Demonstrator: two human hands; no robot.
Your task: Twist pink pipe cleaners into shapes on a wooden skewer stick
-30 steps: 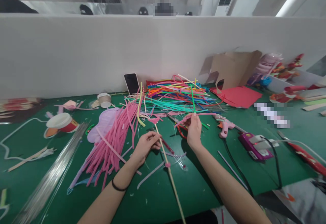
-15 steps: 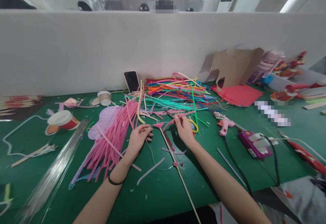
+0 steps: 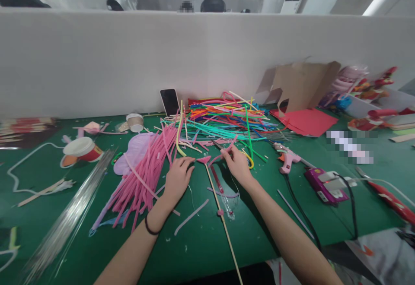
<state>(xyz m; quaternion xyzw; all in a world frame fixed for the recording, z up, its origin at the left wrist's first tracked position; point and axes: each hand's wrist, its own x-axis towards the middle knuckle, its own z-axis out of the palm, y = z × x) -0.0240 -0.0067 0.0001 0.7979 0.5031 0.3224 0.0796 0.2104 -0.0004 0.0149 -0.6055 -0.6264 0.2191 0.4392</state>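
My left hand [image 3: 179, 178] is closed, fingers bent, beside a small pink triangular piece [image 3: 204, 160] at the top of a thin wooden stick [image 3: 228, 231]. A fine clear thread [image 3: 191, 198] trails from its fingertips. My right hand [image 3: 238, 166] is closed around scissors, with the dark blades [image 3: 217, 145] pointing up left and a yellow handle [image 3: 250, 159] behind the fingers. A curved pink pipe cleaner [image 3: 215, 160] runs from the fingers of that hand towards the triangular piece. Lower on the stick is a small pink knob [image 3: 220, 212].
Pink pipe cleaners [image 3: 145, 172] lie left, with metal wires [image 3: 73, 211] beyond. Behind is a multicoloured pipe-cleaner pile [image 3: 227, 118] and a phone [image 3: 169, 102]. To the right are a glue gun [image 3: 288, 159], a purple power strip [image 3: 326, 185] and red paper [image 3: 304, 121]. A paper cup [image 3: 82, 150] stands left.
The stick's lower end has swung left, and its pink knob has shifted slightly left. My left hand has turned a little, with its fingers closer together. The right hand keeps the scissors.
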